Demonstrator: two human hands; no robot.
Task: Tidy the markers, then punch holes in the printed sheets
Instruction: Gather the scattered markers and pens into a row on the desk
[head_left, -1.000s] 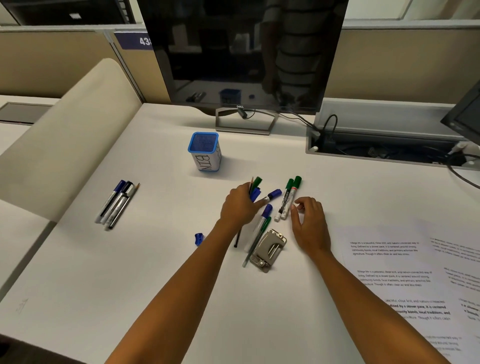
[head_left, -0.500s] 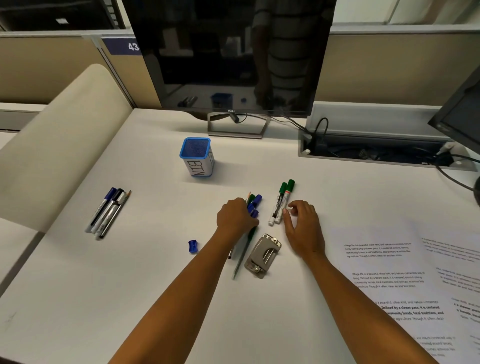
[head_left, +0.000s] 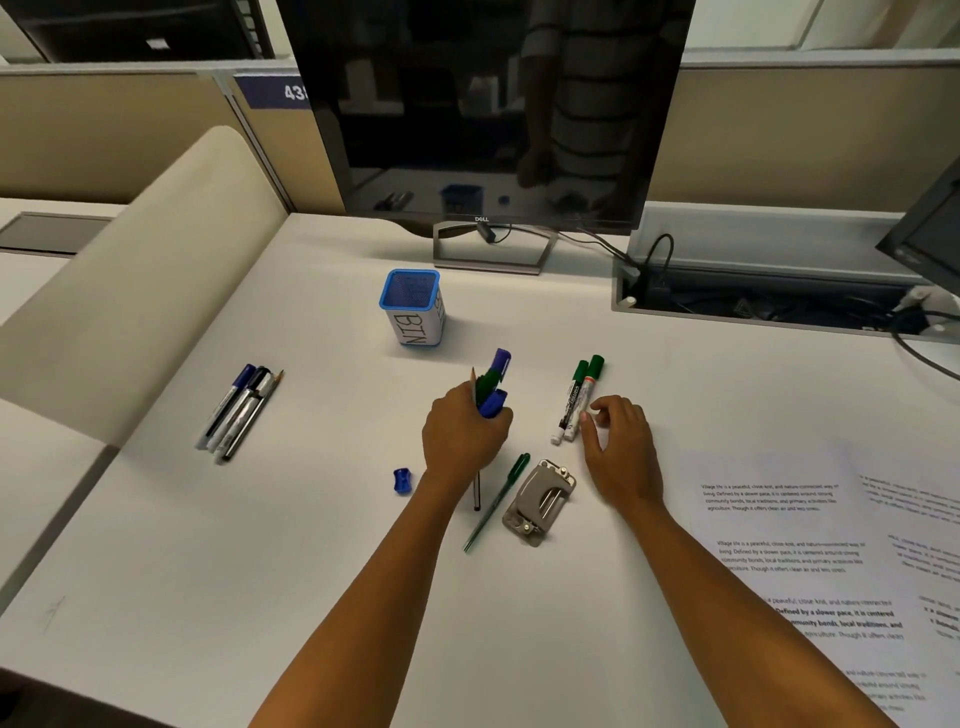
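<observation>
My left hand (head_left: 462, 436) is closed around a bundle of markers (head_left: 492, 387), blue and green caps and a pencil tip poking up above the fist. Two green-capped markers (head_left: 576, 400) lie side by side on the desk, and my right hand (head_left: 621, 449) rests open just right of them, fingertips touching the nearer one. A green pen (head_left: 496, 501) lies on the desk beside the grey hole punch (head_left: 537, 501). The blue mesh cup labelled BIN (head_left: 413, 309) stands behind. Printed sheets (head_left: 779, 561) lie at the right.
Several pens and a pencil (head_left: 239, 410) lie grouped at the left. A small blue sharpener (head_left: 401, 480) sits left of my left wrist. A monitor (head_left: 488, 109) stands at the back, a cable tray (head_left: 769, 304) at back right, and a beige divider (head_left: 130, 322) on the left.
My left hand has gathered the loose markers into its fist and lifted them upright off the desk, leaving the green pen lying. My right hand stays beside the two green markers.
</observation>
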